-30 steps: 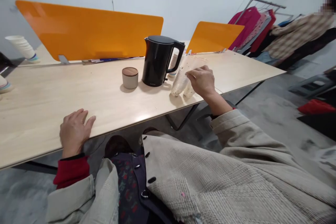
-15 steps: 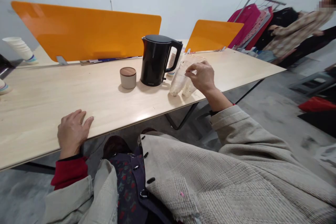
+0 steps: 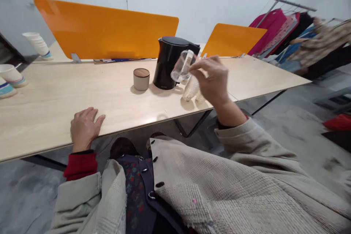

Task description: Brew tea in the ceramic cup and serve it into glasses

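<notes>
Pinched at its rim by my right hand [image 3: 214, 78], a clear plastic cup [image 3: 181, 68] hangs tilted above the table, in front of the kettle. Below that hand stand stacks of clear plastic cups [image 3: 189, 90], partly hidden by it. The black electric kettle [image 3: 167, 64] is upright behind the held cup, which overlaps its handle side in view. To the kettle's left sits a small grey canister [image 3: 141, 81] with a wooden lid. My left hand [image 3: 85, 126] lies flat on the near table edge, fingers apart, holding nothing.
Orange divider panels [image 3: 109, 33] run along the back of the wooden table [image 3: 60, 91]. Stacked paper cups [image 3: 38, 45] lean at the far left, with more paper cups [image 3: 11, 75] nearer. At right, a person in a checked shirt [image 3: 323, 49] is beside a clothes rack [image 3: 293, 3].
My right hand has lifted a clear plastic cup off the stacks and moved it up and left, in front of the kettle. My left hand still rests on the table. The view has shifted slightly.
</notes>
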Motion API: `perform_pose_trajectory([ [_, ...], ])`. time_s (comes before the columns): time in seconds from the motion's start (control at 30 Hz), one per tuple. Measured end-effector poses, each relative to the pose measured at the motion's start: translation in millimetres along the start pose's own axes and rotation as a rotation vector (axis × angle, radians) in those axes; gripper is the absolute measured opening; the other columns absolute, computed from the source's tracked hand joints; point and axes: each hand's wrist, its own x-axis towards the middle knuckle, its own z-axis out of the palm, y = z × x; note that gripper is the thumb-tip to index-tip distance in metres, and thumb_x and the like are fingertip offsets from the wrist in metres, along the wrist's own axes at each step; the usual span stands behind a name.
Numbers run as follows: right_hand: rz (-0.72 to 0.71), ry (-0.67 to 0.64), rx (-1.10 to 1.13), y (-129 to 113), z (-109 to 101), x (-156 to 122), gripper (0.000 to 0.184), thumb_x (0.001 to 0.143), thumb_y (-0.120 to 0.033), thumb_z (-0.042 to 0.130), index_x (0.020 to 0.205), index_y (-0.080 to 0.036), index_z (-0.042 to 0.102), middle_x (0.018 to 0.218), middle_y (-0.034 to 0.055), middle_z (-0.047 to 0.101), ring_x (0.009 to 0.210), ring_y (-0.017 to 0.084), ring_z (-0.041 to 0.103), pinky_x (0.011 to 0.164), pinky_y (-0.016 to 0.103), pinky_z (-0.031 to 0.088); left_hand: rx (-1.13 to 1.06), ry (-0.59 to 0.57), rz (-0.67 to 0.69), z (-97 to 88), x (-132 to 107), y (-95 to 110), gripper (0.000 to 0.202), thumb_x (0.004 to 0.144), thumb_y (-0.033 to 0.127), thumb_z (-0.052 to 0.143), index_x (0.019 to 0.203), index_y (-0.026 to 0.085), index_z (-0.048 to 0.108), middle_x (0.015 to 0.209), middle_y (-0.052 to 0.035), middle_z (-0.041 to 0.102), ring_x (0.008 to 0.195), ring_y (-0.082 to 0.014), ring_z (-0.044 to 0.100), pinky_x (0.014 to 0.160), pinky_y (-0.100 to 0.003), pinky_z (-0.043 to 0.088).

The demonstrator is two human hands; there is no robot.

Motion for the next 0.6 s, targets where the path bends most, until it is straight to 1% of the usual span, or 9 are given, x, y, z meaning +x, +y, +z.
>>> perform_pose_trajectory([
  [0.07,-0.051,-0.104,0.137,-22,34,-5,0.024,0.110,-0.037,0.061,0.096,-0.027,0.077,0.097,0.0053,0.078,0.104,0.028,0.067,0.103,0.049,0.053,-0.010,-0.004,-0.014,0.0,0,1,0.054,0.104,0.053,0.052,0.133,0.016,0.079,0.158,-0.0165,0.070,0.142,-0.0404,0.060,0.119,-0.057,0.050],
  [0.13,-0.077,-0.225,0.254,-39,71,-12,0.024,0.110,-0.033,0.061,0.096,-0.026,0.078,0.099,0.0071,0.079,0.107,0.029,0.065,0.101,0.047,0.053,-0.019,0.006,-0.031,0.7,0,2,0.050,0.103,0.051,0.054,0.132,0.019,0.079,0.158,-0.0143,0.070,0.142,-0.0392,0.059,0.120,-0.055,0.049],
  [0.2,-0.093,-0.350,0.329,-50,104,-18,0.022,0.109,-0.029,0.061,0.096,-0.025,0.078,0.102,0.0083,0.080,0.108,0.029,0.063,0.100,0.045,0.053,-0.028,0.006,-0.038,2.0,0,1,0.049,0.103,0.052,0.054,0.132,0.021,0.079,0.158,-0.0124,0.071,0.143,-0.0384,0.059,0.119,-0.052,0.048],
  [0.27,-0.092,-0.450,0.369,-54,127,-24,0.022,0.108,-0.026,0.060,0.094,-0.026,0.077,0.103,0.0095,0.081,0.109,0.029,0.062,0.100,0.044,0.053,-0.035,0.000,-0.041,3.4,0,1,0.050,0.103,0.053,0.054,0.133,0.021,0.079,0.158,-0.0120,0.070,0.143,-0.0385,0.059,0.119,-0.051,0.048],
  [0.33,-0.087,-0.517,0.400,-54,142,-29,0.024,0.108,-0.025,0.060,0.092,-0.026,0.076,0.104,0.0105,0.081,0.109,0.030,0.062,0.102,0.045,0.053,-0.040,0.005,-0.044,4.5,-1,0,0.050,0.103,0.052,0.055,0.133,0.021,0.079,0.159,-0.0124,0.070,0.143,-0.0386,0.059,0.118,-0.051,0.048],
  [0.43,-0.088,-0.569,0.453,-46,153,-36,0.025,0.108,-0.026,0.059,0.089,-0.026,0.074,0.105,0.0113,0.082,0.109,0.031,0.063,0.104,0.048,0.052,-0.043,0.021,-0.047,5.0,-2,0,0.047,0.102,0.051,0.056,0.132,0.022,0.079,0.157,-0.0116,0.072,0.142,-0.0377,0.059,0.118,-0.050,0.048],
  [0.6,-0.082,-0.545,0.474,-30,158,-44,0.028,0.109,-0.033,0.054,0.090,-0.027,0.074,0.107,0.0122,0.084,0.111,0.033,0.067,0.107,0.053,0.052,-0.041,0.014,-0.051,3.5,-3,0,0.046,0.103,0.051,0.056,0.132,0.023,0.079,0.157,-0.0110,0.071,0.144,-0.0361,0.059,0.119,-0.049,0.047],
])
